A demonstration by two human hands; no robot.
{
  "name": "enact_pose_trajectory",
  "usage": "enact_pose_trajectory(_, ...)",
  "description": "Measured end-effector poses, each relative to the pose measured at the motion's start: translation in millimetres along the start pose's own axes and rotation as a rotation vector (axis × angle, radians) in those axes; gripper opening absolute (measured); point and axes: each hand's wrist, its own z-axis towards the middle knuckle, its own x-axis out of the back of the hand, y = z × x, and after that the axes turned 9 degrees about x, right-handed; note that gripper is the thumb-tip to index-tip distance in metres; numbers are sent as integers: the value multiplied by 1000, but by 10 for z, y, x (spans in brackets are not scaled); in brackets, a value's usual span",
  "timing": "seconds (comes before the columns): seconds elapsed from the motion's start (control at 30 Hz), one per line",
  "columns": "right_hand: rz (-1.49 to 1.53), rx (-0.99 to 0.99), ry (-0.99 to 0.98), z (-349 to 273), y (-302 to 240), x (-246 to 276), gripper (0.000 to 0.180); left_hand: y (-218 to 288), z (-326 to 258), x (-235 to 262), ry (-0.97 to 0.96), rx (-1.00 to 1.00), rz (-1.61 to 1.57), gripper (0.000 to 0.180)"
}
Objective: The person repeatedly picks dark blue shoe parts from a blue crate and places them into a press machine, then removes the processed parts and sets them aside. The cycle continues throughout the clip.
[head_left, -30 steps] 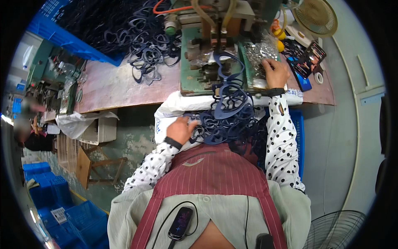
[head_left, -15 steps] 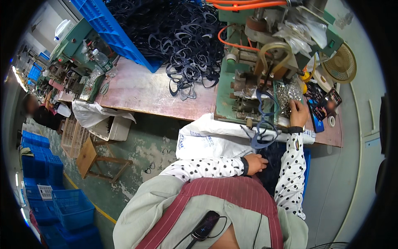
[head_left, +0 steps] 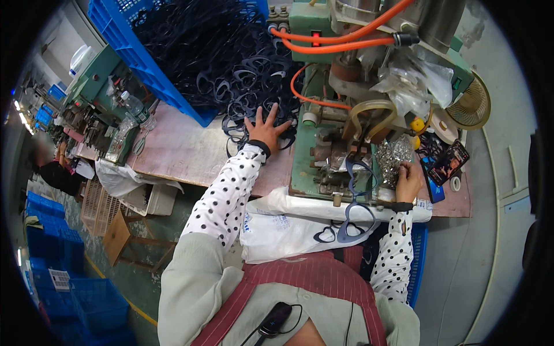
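Tabletop: worn, pink
Dark-blue plastic spectacle frames: probably light, springy; grip rims
Left hand: fingers wide
Right hand: narrow; hold unclear

Dark eyeglass frames lie in a tangled heap

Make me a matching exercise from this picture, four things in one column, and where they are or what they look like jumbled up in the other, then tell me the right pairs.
Things:
1. left hand
2. right hand
3. stool
4. bottle

Places, colours or states:
A. clear, left of the blue crate
B. at the shiny metal bits
C. brown and wooden
D. fingers spread over the dark frames

Right pairs: 1-D, 2-B, 3-C, 4-A
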Motion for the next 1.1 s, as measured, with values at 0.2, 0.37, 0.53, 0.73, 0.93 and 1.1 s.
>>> enact_pose_trajectory(0.2, -45, 21, -27, -42, 22, 21, 11, -186, 268, -285, 80, -142, 4, 51)
enact_pose_trajectory(0.37, -58, 32, -8, -58, 15, 9, 11, -543, -250, -208, 48, -534, -99, 42)
enact_pose_trajectory(0.53, -48, 13, 1, -27, -14, -2, 9, -712, -432, -107, 4, -834, -120, 38)
enact_pose_trajectory(0.73, -26, -21, -36, -39, 66, -16, 6, -693, -182, 317, -99, -460, -349, 49)
enact_pose_trajectory(0.93, 159, -106, -43, -2, -60, 49, 12, -883, -113, 276, 15, 499, -990, 48)
enact_pose_trajectory(1.1, 595, -163, -93, 120, -744, 260, 14, -166, -662, 501, 206, 326, -1077, 27)
